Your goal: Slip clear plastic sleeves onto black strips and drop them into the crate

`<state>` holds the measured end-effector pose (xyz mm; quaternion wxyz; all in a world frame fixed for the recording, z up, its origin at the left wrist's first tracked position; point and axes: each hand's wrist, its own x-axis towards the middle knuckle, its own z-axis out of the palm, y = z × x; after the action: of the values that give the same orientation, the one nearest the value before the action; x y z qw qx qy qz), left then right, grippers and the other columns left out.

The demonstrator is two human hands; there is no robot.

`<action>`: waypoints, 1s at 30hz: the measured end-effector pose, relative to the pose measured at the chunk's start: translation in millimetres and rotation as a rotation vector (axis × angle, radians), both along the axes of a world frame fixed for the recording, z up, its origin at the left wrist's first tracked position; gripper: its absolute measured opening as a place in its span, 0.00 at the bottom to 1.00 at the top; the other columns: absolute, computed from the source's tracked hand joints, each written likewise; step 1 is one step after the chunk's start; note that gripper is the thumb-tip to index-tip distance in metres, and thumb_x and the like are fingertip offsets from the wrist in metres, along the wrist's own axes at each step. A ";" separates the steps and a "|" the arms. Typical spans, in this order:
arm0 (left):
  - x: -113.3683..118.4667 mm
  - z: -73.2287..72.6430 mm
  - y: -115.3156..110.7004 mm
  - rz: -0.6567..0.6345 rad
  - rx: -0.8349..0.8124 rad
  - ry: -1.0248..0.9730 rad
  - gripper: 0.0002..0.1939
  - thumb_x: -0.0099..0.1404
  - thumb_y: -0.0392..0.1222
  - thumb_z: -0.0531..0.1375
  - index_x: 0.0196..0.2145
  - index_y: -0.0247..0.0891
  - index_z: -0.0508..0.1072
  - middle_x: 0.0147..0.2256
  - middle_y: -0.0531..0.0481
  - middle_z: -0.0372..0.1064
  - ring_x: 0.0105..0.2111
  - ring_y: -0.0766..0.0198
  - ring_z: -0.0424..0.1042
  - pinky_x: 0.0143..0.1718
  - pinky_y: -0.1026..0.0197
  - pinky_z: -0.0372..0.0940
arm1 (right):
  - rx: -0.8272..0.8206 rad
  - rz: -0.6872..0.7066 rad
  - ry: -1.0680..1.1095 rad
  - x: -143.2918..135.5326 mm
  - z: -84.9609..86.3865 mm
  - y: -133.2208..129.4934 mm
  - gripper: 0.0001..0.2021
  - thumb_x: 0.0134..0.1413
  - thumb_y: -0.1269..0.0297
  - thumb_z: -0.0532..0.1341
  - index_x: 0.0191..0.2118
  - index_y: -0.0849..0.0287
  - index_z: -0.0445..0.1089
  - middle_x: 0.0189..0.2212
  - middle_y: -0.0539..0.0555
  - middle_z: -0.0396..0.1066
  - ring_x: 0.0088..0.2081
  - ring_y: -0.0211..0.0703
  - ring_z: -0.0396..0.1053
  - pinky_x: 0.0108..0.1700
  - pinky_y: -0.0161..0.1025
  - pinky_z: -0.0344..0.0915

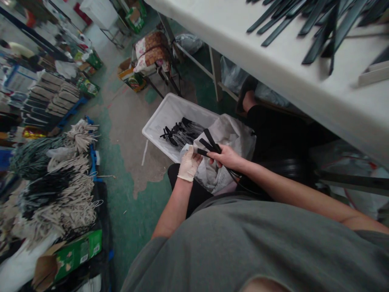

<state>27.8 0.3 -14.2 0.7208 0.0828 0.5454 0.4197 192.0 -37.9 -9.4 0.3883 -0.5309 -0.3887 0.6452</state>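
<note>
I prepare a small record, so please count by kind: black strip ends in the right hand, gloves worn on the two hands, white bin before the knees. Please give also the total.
Black strip ends in the right hand: 3
Glove worn: 1
White bin before the knees: 1
Total: 5

- I read a loose grey-green top (243, 247) across my view, plain, with soft creases and no print I can make out.
- My sleeves are short: the left sleeve (148, 251) and the right sleeve (372, 239) both leave the forearms bare.
- The edge of a curved neckline (261, 279) shows at the bottom of my feed.
- On my left hand (189, 164) I get a thin, off-white glove (187, 169), wrinkled, its short cuff ending at the wrist.
- My right hand (225, 157) is ungloved.
- I pick up black trousers (194, 198), their details lost in shadow.
</note>
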 end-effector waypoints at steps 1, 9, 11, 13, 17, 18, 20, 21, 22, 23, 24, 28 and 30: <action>1.2 -2.0 -1.7 -0.009 0.004 -0.001 0.10 0.62 0.45 0.67 0.32 0.37 0.73 0.25 0.54 0.72 0.26 0.69 0.73 0.34 0.65 0.66 | -0.002 0.004 -0.001 -0.8 -0.8 0.5 0.10 0.53 0.61 0.66 0.31 0.61 0.66 0.19 0.48 0.72 0.12 0.29 0.58 0.14 0.28 0.53; 11.9 -15.5 -20.3 -0.142 0.086 0.035 0.11 0.58 0.45 0.69 0.32 0.37 0.73 0.26 0.54 0.72 0.27 0.68 0.72 0.35 0.65 0.65 | -0.080 0.178 0.018 8.0 6.3 3.8 0.07 0.54 0.63 0.65 0.33 0.60 0.68 0.26 0.51 0.77 0.18 0.34 0.69 0.19 0.30 0.63; 6.2 -14.5 -15.0 -0.074 0.080 0.070 0.11 0.58 0.43 0.70 0.30 0.37 0.72 0.24 0.56 0.70 0.25 0.70 0.70 0.34 0.66 0.64 | -0.081 0.291 -0.038 17.9 14.6 0.8 0.07 0.52 0.66 0.66 0.36 0.60 0.68 0.29 0.52 0.79 0.21 0.37 0.73 0.21 0.31 0.66; -0.5 -12.5 -8.6 0.002 0.056 0.081 0.11 0.57 0.42 0.70 0.29 0.37 0.71 0.24 0.57 0.70 0.24 0.72 0.69 0.33 0.66 0.64 | -0.036 0.368 -0.148 26.6 23.1 -2.9 0.06 0.52 0.68 0.65 0.37 0.60 0.69 0.27 0.51 0.78 0.21 0.38 0.73 0.22 0.31 0.66; -2.9 -10.1 -10.7 0.023 0.028 0.004 0.10 0.59 0.43 0.69 0.30 0.37 0.72 0.26 0.55 0.73 0.27 0.70 0.72 0.34 0.65 0.66 | 0.022 0.399 -0.271 26.7 29.3 -5.7 0.04 0.53 0.70 0.63 0.35 0.59 0.69 0.23 0.48 0.76 0.18 0.36 0.71 0.21 0.30 0.64; -0.5 -10.3 -14.9 0.002 0.039 -0.013 0.11 0.58 0.44 0.69 0.30 0.37 0.72 0.27 0.54 0.73 0.28 0.69 0.73 0.35 0.65 0.66 | 0.021 0.381 -0.276 22.9 28.2 -4.8 0.03 0.54 0.70 0.63 0.36 0.59 0.69 0.22 0.48 0.76 0.18 0.35 0.70 0.20 0.30 0.64; 5.5 -11.3 -24.3 -0.055 0.061 -0.026 0.12 0.56 0.44 0.71 0.30 0.37 0.72 0.28 0.53 0.74 0.29 0.68 0.74 0.36 0.64 0.66 | 0.021 0.335 -0.272 13.8 24.7 -1.6 0.03 0.54 0.70 0.63 0.35 0.59 0.68 0.22 0.48 0.75 0.17 0.34 0.69 0.19 0.29 0.63; 7.8 -11.7 -27.6 -0.077 0.065 -0.024 0.13 0.55 0.44 0.71 0.30 0.37 0.72 0.28 0.53 0.74 0.28 0.68 0.73 0.35 0.64 0.66 | 0.026 0.307 -0.263 9.7 23.2 0.0 0.03 0.55 0.69 0.63 0.34 0.59 0.67 0.21 0.48 0.74 0.17 0.34 0.69 0.19 0.29 0.63; 8.6 -11.8 -28.9 -0.086 0.066 -0.021 0.13 0.55 0.44 0.72 0.30 0.37 0.73 0.27 0.53 0.74 0.27 0.68 0.73 0.34 0.65 0.66 | 0.029 0.283 -0.251 6.7 22.6 1.0 0.03 0.55 0.69 0.63 0.33 0.59 0.67 0.21 0.48 0.74 0.18 0.34 0.69 0.19 0.29 0.64; 7.3 -11.3 -27.7 -0.077 0.064 -0.016 0.13 0.55 0.44 0.72 0.30 0.36 0.73 0.27 0.52 0.73 0.27 0.68 0.73 0.33 0.65 0.66 | 0.027 0.271 -0.241 5.2 23.1 1.1 0.04 0.55 0.68 0.63 0.33 0.59 0.67 0.22 0.49 0.74 0.18 0.34 0.69 0.20 0.29 0.64; 3.8 -10.3 -23.9 -0.046 0.063 -0.007 0.12 0.55 0.44 0.71 0.30 0.36 0.73 0.26 0.52 0.73 0.26 0.68 0.72 0.32 0.65 0.65 | 0.018 0.272 -0.241 5.4 24.7 0.1 0.04 0.55 0.67 0.63 0.32 0.59 0.67 0.22 0.49 0.74 0.18 0.34 0.69 0.20 0.29 0.64; -24.7 -0.8 0.4 0.117 0.072 0.018 0.09 0.59 0.43 0.69 0.32 0.36 0.75 0.26 0.53 0.72 0.24 0.71 0.70 0.30 0.67 0.66 | -0.019 0.358 -0.319 18.0 36.5 -11.2 0.08 0.51 0.62 0.66 0.30 0.60 0.68 0.21 0.50 0.74 0.18 0.35 0.68 0.19 0.30 0.62; -32.1 3.0 2.9 0.137 0.067 -0.003 0.09 0.60 0.43 0.68 0.32 0.36 0.75 0.26 0.52 0.72 0.24 0.70 0.70 0.30 0.67 0.66 | -0.004 0.343 -0.366 23.1 38.9 -14.8 0.11 0.50 0.58 0.66 0.28 0.60 0.69 0.20 0.50 0.73 0.18 0.36 0.67 0.19 0.31 0.62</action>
<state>-4.3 3.2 -11.3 0.6879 0.0687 0.5344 0.4863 215.1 -52.7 29.4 0.1952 -0.5658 -0.5356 0.5958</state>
